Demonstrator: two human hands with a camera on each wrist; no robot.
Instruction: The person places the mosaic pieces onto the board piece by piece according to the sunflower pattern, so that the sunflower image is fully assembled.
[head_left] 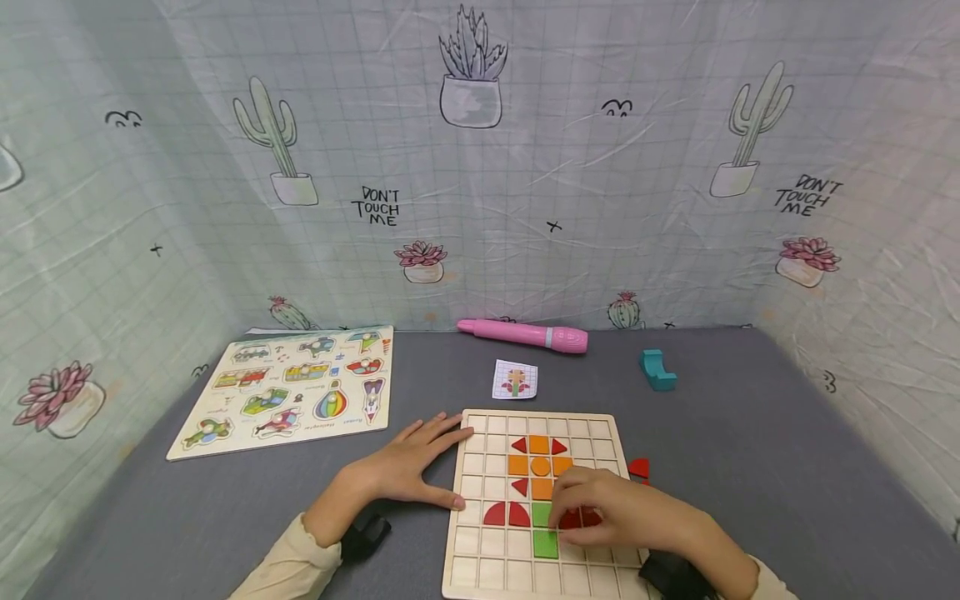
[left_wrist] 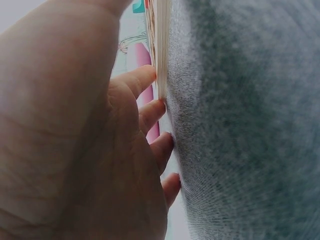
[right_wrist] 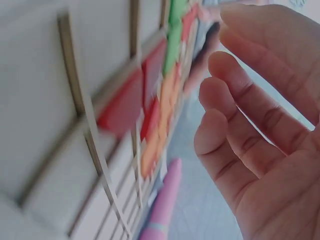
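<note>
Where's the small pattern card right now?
In the head view the pattern card lies flat on the grey table, between the pink pen and the grid board's far edge.

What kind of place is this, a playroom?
Probably a small play or activity corner. A grey table holds a wooden grid puzzle board, a vehicle peg puzzle and a pink pen, with cactus-print cloth hung all around.

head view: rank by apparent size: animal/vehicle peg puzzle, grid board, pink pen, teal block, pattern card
1. Grid board and peg puzzle: similar; the board is nearer, so unranked.
2. Pink pen.
3. Pattern card and teal block: look alike.
</note>
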